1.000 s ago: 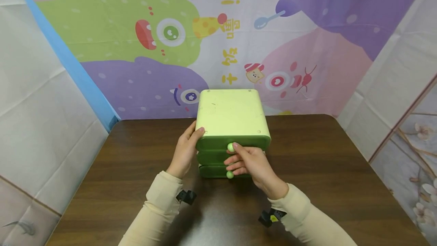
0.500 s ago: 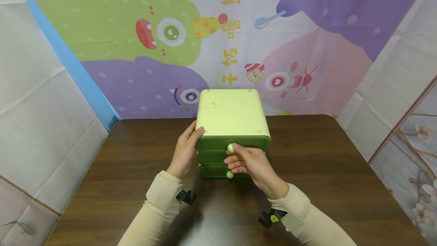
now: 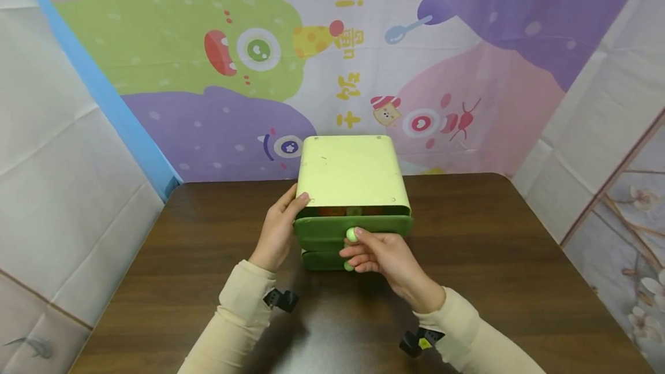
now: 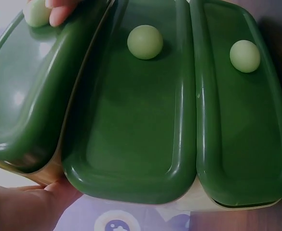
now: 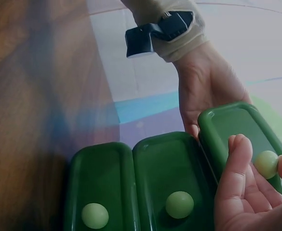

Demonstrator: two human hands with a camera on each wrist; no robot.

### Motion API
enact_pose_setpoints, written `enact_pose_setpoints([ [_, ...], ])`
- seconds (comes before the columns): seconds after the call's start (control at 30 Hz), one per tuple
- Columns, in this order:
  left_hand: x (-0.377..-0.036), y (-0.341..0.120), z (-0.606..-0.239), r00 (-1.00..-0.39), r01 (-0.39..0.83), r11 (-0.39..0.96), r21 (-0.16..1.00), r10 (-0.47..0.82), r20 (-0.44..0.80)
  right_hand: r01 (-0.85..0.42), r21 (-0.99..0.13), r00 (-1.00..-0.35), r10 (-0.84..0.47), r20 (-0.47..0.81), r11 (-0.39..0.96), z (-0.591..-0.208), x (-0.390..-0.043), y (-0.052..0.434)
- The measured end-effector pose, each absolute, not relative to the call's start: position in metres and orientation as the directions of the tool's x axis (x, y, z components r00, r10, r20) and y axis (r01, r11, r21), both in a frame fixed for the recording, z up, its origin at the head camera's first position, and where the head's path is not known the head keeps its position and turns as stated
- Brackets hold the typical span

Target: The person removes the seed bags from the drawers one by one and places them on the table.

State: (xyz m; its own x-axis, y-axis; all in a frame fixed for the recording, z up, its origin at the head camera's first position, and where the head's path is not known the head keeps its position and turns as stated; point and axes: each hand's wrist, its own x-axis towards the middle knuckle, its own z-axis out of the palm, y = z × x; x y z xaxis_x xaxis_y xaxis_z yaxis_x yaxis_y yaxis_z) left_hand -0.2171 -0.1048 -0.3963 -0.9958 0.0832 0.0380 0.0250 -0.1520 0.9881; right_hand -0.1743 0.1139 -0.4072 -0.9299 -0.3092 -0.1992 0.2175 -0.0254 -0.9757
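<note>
Green three-drawer cabinet [image 3: 352, 178], at the bench's [image 3: 493, 258] rear centre. Top drawer [image 3: 353, 228], flush half a second ago, now partly out: opening under way. Right hand [image 3: 381, 255] pinches its knob [image 3: 352, 234]; left hand [image 3: 277, 227], fingers curled, steadies the cabinet's side.

A dark brown wooden table [image 3: 519, 258] stood against a bright cartoon backdrop [image 3: 467, 45] — a sheet of pastel blobs in green, purple and pink. A one-eyed green monster [image 3: 249, 51] with a red mouth filled its upper left, a pale blue spoon [image 3: 407, 30] floated near the top centre, and yellow characters [image 3: 349, 79] ran down the middle. A blue strip [image 3: 104, 91] edged the sheet on the left — beside it hung creased white panels [image 3: 57, 160], and a floral-printed panel [image 3: 639, 235] showed at far right.
</note>
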Motion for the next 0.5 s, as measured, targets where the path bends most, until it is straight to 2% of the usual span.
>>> enact_pose_setpoints([
  [0.5,-0.216,-0.111,-0.396,-0.991,-0.014,-0.158,0.987,0.133,0.007,0.221,-0.975,-0.916,-0.345,-0.205,-0.009,-0.413,-0.151,0.122],
])
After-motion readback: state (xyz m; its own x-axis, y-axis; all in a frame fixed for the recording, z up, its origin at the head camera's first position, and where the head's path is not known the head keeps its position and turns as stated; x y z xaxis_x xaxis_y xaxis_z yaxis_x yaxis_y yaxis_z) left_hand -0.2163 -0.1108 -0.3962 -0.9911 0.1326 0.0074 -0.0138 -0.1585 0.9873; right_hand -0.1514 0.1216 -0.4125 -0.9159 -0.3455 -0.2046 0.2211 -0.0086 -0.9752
